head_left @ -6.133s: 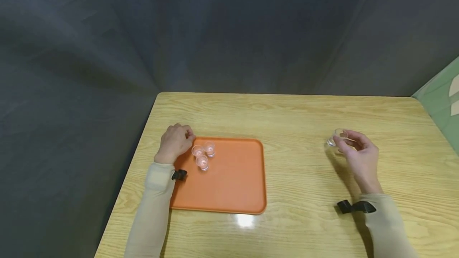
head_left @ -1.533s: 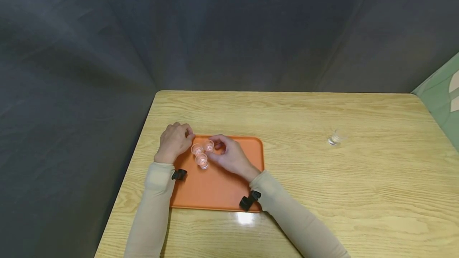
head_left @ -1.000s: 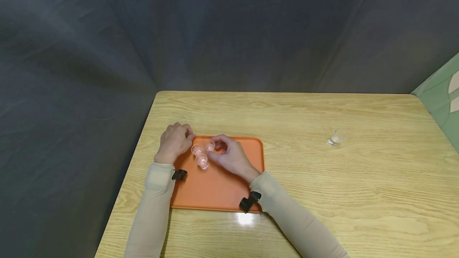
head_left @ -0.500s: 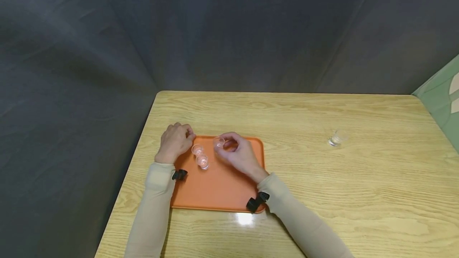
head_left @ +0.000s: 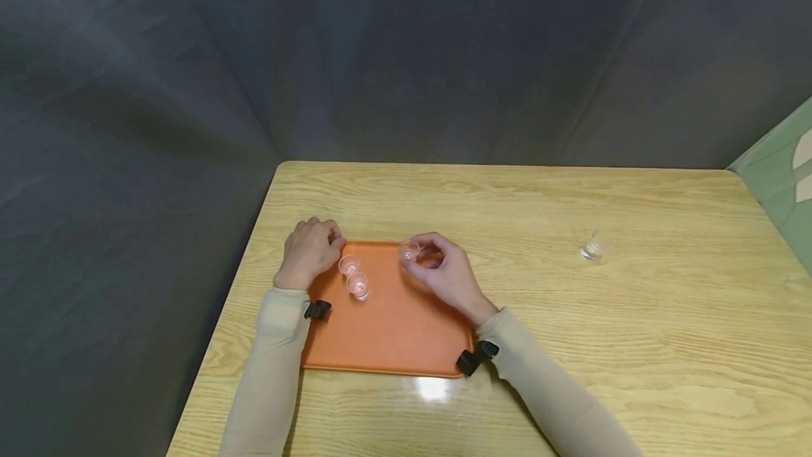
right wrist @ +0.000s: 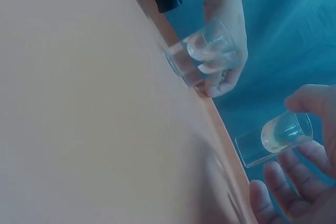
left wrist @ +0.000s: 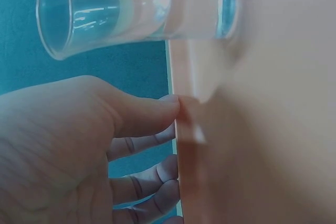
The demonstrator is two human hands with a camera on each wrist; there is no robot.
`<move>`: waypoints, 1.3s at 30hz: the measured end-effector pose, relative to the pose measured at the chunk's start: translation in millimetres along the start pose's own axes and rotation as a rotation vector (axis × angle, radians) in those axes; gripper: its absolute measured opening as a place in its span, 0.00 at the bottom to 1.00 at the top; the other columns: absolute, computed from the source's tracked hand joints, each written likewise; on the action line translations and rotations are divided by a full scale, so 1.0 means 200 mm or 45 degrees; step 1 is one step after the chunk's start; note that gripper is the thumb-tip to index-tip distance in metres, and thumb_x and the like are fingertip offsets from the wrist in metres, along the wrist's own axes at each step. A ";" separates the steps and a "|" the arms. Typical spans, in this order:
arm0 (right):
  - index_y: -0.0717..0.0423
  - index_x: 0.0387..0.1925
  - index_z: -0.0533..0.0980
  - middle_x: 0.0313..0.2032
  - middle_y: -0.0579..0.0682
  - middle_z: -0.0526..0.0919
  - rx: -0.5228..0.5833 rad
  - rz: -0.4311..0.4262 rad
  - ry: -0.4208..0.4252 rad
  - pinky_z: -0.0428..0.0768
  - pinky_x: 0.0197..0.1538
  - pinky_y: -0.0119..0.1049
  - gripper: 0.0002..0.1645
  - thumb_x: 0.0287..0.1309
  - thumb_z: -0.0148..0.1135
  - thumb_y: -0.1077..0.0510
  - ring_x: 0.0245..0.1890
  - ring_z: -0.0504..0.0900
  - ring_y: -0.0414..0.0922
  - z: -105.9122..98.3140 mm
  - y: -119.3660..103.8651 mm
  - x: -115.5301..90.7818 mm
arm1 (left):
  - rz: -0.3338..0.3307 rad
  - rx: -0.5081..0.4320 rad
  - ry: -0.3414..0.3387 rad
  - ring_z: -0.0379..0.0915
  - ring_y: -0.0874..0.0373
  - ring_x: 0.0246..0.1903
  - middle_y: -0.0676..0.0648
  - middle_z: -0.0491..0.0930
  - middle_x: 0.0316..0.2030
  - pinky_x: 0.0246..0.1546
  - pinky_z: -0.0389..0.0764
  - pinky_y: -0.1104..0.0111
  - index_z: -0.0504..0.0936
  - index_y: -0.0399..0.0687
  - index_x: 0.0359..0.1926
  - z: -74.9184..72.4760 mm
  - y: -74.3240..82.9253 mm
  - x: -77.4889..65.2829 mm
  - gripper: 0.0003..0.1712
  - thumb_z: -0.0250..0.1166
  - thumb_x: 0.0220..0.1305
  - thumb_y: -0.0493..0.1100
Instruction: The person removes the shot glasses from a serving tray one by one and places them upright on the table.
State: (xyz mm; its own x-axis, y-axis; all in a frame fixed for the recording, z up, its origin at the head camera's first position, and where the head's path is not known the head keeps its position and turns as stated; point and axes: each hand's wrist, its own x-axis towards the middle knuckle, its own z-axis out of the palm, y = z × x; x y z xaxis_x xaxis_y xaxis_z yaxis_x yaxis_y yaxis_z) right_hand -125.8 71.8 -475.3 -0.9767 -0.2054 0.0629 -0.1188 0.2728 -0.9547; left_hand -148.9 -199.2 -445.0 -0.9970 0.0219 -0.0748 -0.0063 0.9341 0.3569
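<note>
At the far part of the orange tray (head_left: 393, 337), my right hand (head_left: 453, 277) holds a clear shot glass (head_left: 409, 251) between thumb and fingers. In the right wrist view this shot glass (right wrist: 273, 140) is upright, apart from the others; whether its base touches the tray cannot be told. Two more shot glasses stand close together on the tray's left side, one farther back (head_left: 349, 265) and one nearer (head_left: 358, 288). My left hand (head_left: 309, 252) grips the tray's far left corner, its thumb (left wrist: 152, 114) and curled fingers at the rim. Behind its thumb stands a glass (left wrist: 115, 9).
Another shot glass (head_left: 593, 249) stands on the wooden table (head_left: 634, 344), well to the right of the tray. Dark cloth (head_left: 444, 55) hangs behind and to the left of the table. A green panel (head_left: 777, 175) borders the right edge.
My right hand has taken one glass from the group and moved it right over the tray. Earlier it held the glass at the table's right, now released there. My left hand has stayed put.
</note>
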 end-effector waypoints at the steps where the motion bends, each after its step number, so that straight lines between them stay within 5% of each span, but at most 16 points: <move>1: 0.52 0.53 0.85 0.44 0.53 0.88 -0.001 0.003 0.004 0.84 0.46 0.32 0.20 0.59 0.78 0.56 0.42 0.87 0.47 -0.01 0.00 0.00 | 0.001 0.000 -0.002 0.74 0.42 0.43 0.41 0.81 0.39 0.42 0.75 0.53 0.87 0.48 0.41 0.00 0.00 0.00 0.09 0.65 0.75 0.47; 14: 0.52 0.53 0.85 0.44 0.55 0.88 0.004 0.021 0.039 0.84 0.45 0.32 0.20 0.60 0.78 0.55 0.40 0.87 0.49 -0.16 -0.01 -0.05 | -0.004 0.009 -0.009 0.74 0.42 0.43 0.41 0.81 0.39 0.42 0.76 0.52 0.86 0.48 0.41 0.00 0.00 0.00 0.10 0.65 0.75 0.48; 24: 0.56 0.54 0.84 0.49 0.55 0.88 -0.056 -0.006 0.103 0.83 0.47 0.30 0.21 0.62 0.77 0.54 0.48 0.86 0.53 -0.28 0.03 -0.07 | 0.007 -0.001 0.006 0.74 0.42 0.43 0.41 0.81 0.38 0.41 0.76 0.52 0.87 0.47 0.41 0.00 0.00 0.00 0.10 0.65 0.75 0.47; 39: 0.58 0.58 0.82 0.52 0.58 0.87 -0.083 0.059 0.166 0.82 0.48 0.24 0.24 0.65 0.76 0.53 0.48 0.84 0.38 -0.46 0.08 -0.13 | -0.002 -0.003 0.002 0.75 0.41 0.43 0.40 0.81 0.40 0.43 0.76 0.52 0.86 0.47 0.41 0.00 0.01 0.00 0.10 0.65 0.75 0.48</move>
State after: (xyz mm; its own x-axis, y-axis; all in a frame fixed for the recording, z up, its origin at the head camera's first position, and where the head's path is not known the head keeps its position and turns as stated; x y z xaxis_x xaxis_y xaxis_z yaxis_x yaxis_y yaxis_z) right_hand -118.3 168.3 -466.2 -0.9958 -0.0681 0.0606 -0.0803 0.3406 -0.9368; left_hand -148.4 -197.2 -443.9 -0.9971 0.0203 -0.0740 -0.0077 0.9334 0.3588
